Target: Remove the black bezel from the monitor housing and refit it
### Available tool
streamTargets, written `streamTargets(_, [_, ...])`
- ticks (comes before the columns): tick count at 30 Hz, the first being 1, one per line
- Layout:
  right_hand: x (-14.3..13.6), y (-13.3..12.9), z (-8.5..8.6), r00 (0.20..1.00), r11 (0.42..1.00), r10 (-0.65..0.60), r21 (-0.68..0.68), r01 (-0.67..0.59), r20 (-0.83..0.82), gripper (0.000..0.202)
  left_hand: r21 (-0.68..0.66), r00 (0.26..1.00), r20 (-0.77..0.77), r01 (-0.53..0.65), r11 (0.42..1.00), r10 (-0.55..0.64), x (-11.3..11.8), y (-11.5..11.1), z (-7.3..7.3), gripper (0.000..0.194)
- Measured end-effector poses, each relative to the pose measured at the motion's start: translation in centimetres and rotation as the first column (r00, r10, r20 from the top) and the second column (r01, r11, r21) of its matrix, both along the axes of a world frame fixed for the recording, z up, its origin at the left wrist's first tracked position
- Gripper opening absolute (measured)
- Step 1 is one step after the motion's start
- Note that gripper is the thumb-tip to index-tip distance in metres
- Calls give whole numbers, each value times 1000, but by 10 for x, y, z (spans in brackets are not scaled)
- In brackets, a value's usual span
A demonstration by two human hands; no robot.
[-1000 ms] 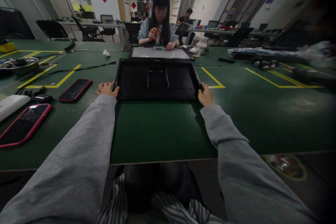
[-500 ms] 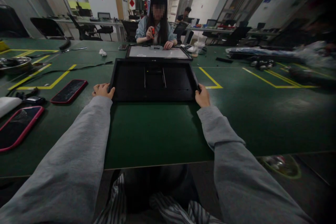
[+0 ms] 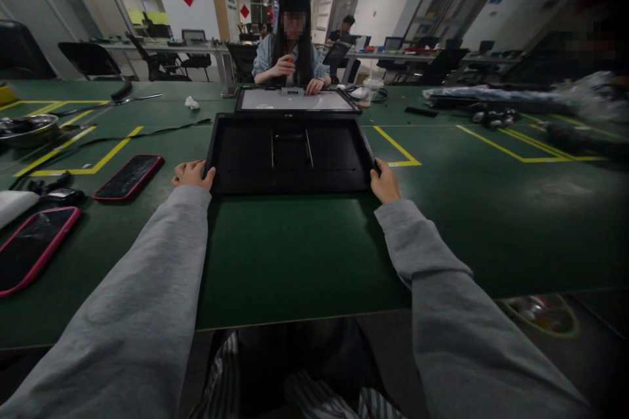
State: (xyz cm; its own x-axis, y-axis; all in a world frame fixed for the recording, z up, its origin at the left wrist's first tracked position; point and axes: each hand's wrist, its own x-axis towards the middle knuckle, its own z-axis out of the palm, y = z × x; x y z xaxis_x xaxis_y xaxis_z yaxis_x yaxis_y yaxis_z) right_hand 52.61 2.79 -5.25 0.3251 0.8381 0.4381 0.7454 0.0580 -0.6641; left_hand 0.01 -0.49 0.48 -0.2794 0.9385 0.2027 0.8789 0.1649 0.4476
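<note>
A wide, shallow black casing [image 3: 240,156], which looks like a monitor's housing, lies on the green table in front of me. Inside it are two thin upright metal strips with a small yellow mark between them. My left hand [image 3: 193,175] grips its left edge, thumb on the near side. At the opposite edge, my right hand [image 3: 386,182] is closed in the same way. Just beyond the casing sits a flat display panel [image 3: 295,100] with a grey face and dark border, where a co-worker's two hands are.
The co-worker across the table [image 3: 312,222] holds a red-handled tool [image 3: 291,59]. To my left lie two red-cased phones [image 3: 129,178], a dark cable and a metal bowl [image 3: 29,131]. Plastic-wrapped items [image 3: 491,97] lie at the far right.
My view has shifted slightly, and both hands stay on the casing's edges. The co-worker's hand with the red-handled tool has changed its angle above the panel.
</note>
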Motion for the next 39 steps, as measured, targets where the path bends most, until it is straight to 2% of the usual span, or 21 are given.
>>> streamTargets(7, [-5, -4, 4, 1000, 1000, -7, 27, 7, 10, 55, -8, 1000, 17, 2, 1000, -2, 1, -3, 2, 48])
streamTargets(16, [-6, -6, 6, 999, 999, -24, -25, 25, 24, 56, 1, 1000, -8, 9, 1000, -9, 2, -2, 2, 48])
streamTargets(23, [-6, -5, 6, 999, 1000, -8, 10, 8, 37, 52, 3, 1000, 15, 3, 1000, -3, -1, -1, 0, 47])
streamTargets(27, [-16, -15, 24, 981, 988, -142, 86, 131, 130, 61, 37, 998, -38, 55, 998, -53, -2, 1, -1, 48])
streamTargets(29, [-30, -22, 36, 967, 971, -207, 155, 184, 151, 63, 47, 994, -57, 96, 994, -93, 4, 3, -1, 47])
streamTargets(31, [-53, -27, 45, 969, 966, -194, 204, 161, 152, 60, 44, 991, -63, 119, 992, -116, 18, 7, -1, 45])
streamTargets(33, [-86, -32, 50, 982, 972, -99, 226, 61, 160, 58, 48, 989, -67, 136, 990, -132, 40, 11, -1, 43])
streamTargets(35, [-128, -36, 50, 983, 973, 47, 216, -86, 178, 59, 49, 981, -48, 191, 980, -189, 67, 16, -1, 43])
streamTargets(37, [-172, -40, 50, 964, 965, 183, 154, -213, 192, 58, 9, 958, 24, 286, 958, -286, 93, 19, 0, 44])
streamTargets(39, [-211, -43, 52, 941, 958, 274, 27, -285, 200, 58, -34, 919, 87, 388, 921, -384, 111, 21, 0, 46])
